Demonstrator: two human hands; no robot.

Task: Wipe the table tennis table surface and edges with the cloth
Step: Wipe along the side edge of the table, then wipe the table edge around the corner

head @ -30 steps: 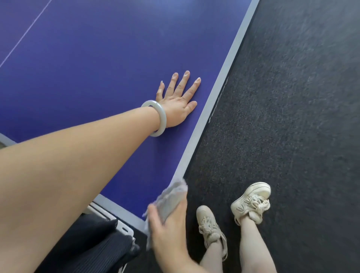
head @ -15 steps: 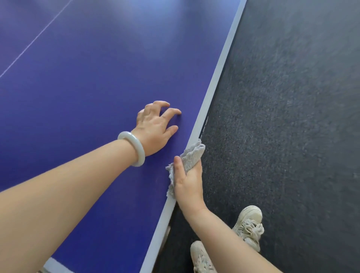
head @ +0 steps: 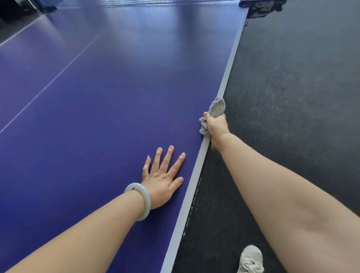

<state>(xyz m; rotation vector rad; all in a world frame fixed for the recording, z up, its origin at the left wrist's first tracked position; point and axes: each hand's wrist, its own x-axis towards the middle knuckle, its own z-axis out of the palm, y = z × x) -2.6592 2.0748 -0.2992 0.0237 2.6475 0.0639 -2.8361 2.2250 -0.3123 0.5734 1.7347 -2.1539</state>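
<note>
The blue table tennis table (head: pixel 109 101) fills the left of the view, and its pale side edge (head: pixel 228 70) runs diagonally from bottom centre to top right. My right hand (head: pixel 216 126) grips a bunched grey cloth (head: pixel 217 107) against that edge, thumb on top of the table, fingers hidden below the rim. Flat on the blue surface, fingers spread, my left hand (head: pixel 163 179) rests close to the edge, nearer to me than the cloth. A pale bangle (head: pixel 139 200) sits on that wrist.
Dark carpet (head: pixel 292 97) covers the floor right of the table. The net (head: pixel 165 2) and its post clamp (head: pixel 261 7) cross the far end. A white centre line (head: pixel 58 76) runs along the table. One pale shoe (head: pixel 251 260) shows at the bottom.
My right hand has slid the cloth forward along the side edge, away from me. My left hand went from curled fingers to lying flat and spread. The view has lifted toward the net.
</note>
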